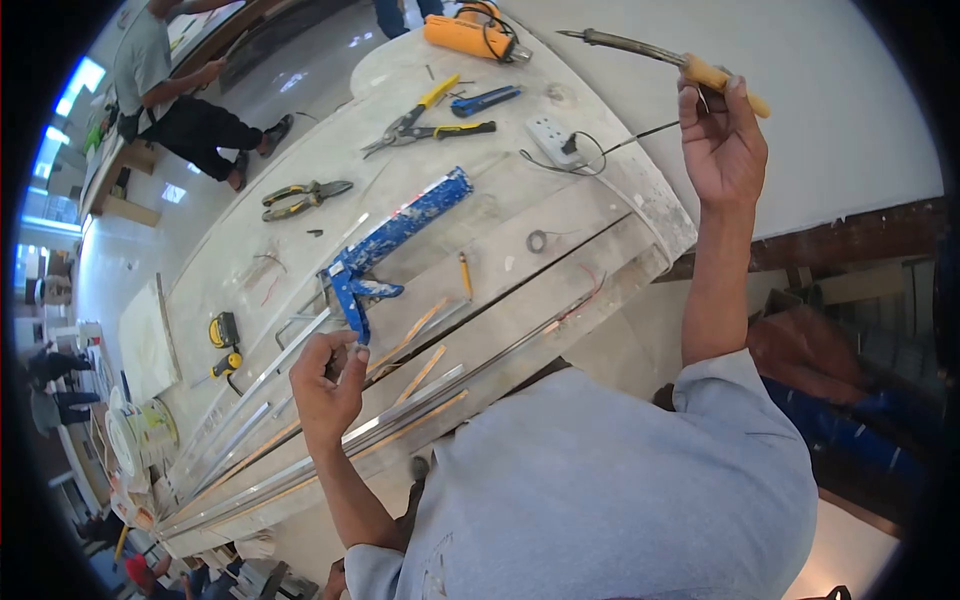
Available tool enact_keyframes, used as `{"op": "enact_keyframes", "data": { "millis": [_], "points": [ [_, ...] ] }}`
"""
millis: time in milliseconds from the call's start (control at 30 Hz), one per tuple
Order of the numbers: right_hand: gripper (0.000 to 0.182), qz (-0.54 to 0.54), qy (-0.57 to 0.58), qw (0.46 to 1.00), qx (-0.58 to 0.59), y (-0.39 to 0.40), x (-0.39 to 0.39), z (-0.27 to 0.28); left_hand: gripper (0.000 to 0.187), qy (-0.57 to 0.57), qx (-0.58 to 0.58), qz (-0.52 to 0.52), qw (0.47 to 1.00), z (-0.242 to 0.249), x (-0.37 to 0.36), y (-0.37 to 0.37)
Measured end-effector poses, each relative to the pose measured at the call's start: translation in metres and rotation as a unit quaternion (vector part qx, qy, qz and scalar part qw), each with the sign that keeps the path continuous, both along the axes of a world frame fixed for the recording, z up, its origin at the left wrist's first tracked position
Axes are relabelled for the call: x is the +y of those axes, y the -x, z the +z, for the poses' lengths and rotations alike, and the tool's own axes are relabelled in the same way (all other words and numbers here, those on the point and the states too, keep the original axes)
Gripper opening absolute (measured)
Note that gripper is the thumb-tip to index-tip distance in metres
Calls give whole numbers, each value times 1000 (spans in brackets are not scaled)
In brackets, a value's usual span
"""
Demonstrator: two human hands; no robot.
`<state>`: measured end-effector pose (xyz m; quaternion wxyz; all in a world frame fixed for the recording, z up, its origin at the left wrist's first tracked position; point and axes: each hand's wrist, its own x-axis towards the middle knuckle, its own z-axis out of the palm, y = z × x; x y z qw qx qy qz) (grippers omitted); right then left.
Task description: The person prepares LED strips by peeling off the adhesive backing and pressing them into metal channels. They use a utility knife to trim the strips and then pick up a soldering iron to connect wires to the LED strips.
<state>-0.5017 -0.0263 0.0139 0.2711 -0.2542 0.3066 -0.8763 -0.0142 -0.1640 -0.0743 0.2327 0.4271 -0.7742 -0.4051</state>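
Observation:
My right hand (726,155) is raised at the right, its fingers closed round the pale yellow handle of a soldering iron (640,47). The iron's metal shaft points left, and a dark cord runs from near my hand toward a white power strip (552,138). Over the near part of the table, my left hand (328,385) has thumb and fingers drawn together in a pinch. What it holds, if anything, is too small to make out. Right by its fingertips is the handle end of a blue, paint-spattered caulking gun (405,222).
On the worn white table (320,195) lie tin snips (410,130), a utility knife (486,101), pliers (306,199), a coil of solder wire (537,241), a pencil (466,274) and a tape measure (223,330). Metal strips run along the near edge. An orange heat gun (470,38) sits far back. Another person (165,90) stands beyond.

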Motion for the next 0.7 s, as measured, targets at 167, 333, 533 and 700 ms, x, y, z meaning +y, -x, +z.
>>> {"op": "enact_keyframes", "data": {
  "millis": [167, 333, 533, 700],
  "points": [
    [25, 11, -7, 998, 58, -7, 0, -9, 19, 82, 16, -140, 987, -6, 19, 101],
    [25, 47, -8, 998, 47, -5, -9, -19, 25, 120, -48, -163, 978, -59, 39, 233],
    [28, 21, -31, 997, 67, 19, 3, -37, 23, 148, -117, -141, 972, -92, 52, 256],
    [35, 75, -39, 996, -10, 34, -4, -51, 27, 59, -124, -152, 979, -84, 37, 242]
  ]
}}
